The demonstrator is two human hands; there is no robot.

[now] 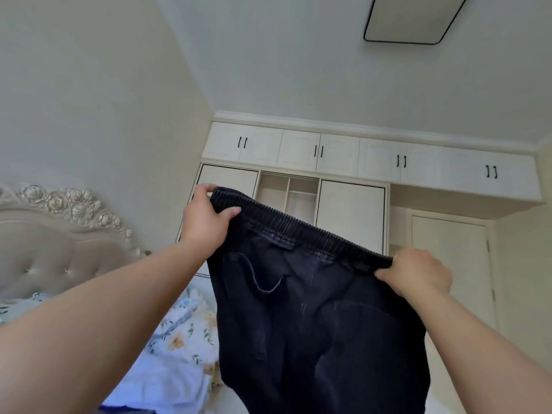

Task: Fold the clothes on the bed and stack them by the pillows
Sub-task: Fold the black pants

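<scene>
Two bare forearms reach forward from the lower edge, nearest the viewer, and carry a pair of dark trousers (316,309) up in the air, the chosen landmark here. Left of the trousers, the padded headboard (56,249) rises behind the floral bedding (185,324), which lies below and beside the hanging cloth; the pillows themselves cannot be made out. At the trousers' upper left corner the left hand (203,225) grips the elastic waistband (298,227), thumb on the near face and the other fingers (206,189) curled over the top edge. At the upper right corner the right hand (418,274) pinches the same band between thumb and curled fingers. Held at both ends, the band is drawn taut, so the legs hang straight and flat, probably to square the garment before a first fold. Behind the trousers stands the pale wardrobe (352,213), one bay open. No fold is yet made.
</scene>
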